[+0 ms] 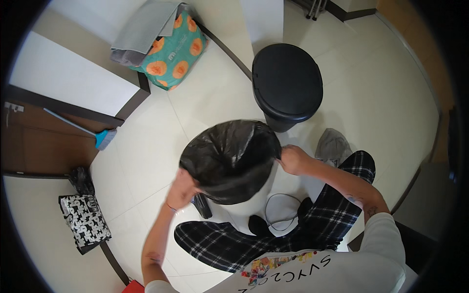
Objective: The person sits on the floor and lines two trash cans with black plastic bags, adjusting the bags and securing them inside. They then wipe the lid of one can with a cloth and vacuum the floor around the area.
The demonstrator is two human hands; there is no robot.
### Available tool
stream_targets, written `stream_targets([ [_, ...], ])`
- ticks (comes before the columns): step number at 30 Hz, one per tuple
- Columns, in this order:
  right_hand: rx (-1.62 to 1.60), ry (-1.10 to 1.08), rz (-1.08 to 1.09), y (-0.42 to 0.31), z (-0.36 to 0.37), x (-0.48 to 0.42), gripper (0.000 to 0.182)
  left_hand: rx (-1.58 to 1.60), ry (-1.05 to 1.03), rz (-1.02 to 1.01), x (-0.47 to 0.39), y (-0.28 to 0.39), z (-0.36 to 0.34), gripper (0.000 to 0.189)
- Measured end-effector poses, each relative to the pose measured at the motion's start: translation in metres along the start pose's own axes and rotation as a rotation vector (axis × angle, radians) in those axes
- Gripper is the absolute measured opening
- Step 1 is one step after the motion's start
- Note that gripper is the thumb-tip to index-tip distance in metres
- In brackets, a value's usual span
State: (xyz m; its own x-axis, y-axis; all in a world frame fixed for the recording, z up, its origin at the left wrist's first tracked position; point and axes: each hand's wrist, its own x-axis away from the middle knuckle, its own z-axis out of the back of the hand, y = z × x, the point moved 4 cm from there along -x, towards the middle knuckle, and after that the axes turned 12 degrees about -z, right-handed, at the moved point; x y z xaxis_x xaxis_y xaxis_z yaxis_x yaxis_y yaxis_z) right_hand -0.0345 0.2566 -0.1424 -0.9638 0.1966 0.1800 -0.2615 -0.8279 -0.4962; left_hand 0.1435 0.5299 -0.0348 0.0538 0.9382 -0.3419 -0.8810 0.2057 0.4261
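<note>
A round bin (240,208), pale where its wall shows low down, stands before my knees. A black plastic bin bag (229,161) lines it, with its edge lapped over the rim and its folds sagging inward. At the near left of the rim, my left hand (183,188) grips the bag's edge. My right hand (294,160) pinches the edge on the opposite side. Just below my left hand lies a dark object (202,206), partly hidden, too unclear to name. A grey cable (268,216) curls on the floor by my feet.
A black lidded bin (287,80) stands just beyond the lined one. Grey crumpled cloth (332,144) lies near my right knee. A green patterned bag (176,55) with grey towels, a broom (104,138) and a black-and-white bag (85,221) line the walls.
</note>
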Motion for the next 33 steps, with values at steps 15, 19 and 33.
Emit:
stream_targets([
  [15,-0.204,0.489,0.611,-0.161,0.118,-0.068,0.013,1.327,0.486,1.269,0.106,-0.05,0.06,0.037],
  [19,-0.539,0.267,0.498,-0.168,0.131,-0.064,0.01,1.302,0.611,1.197,0.112,-0.004,0.051,0.04],
  [33,-1.203,-0.067,0.2,-0.152,0.158,-0.027,0.017,1.101,1.06,0.801,0.067,0.048,0.051,0.051],
])
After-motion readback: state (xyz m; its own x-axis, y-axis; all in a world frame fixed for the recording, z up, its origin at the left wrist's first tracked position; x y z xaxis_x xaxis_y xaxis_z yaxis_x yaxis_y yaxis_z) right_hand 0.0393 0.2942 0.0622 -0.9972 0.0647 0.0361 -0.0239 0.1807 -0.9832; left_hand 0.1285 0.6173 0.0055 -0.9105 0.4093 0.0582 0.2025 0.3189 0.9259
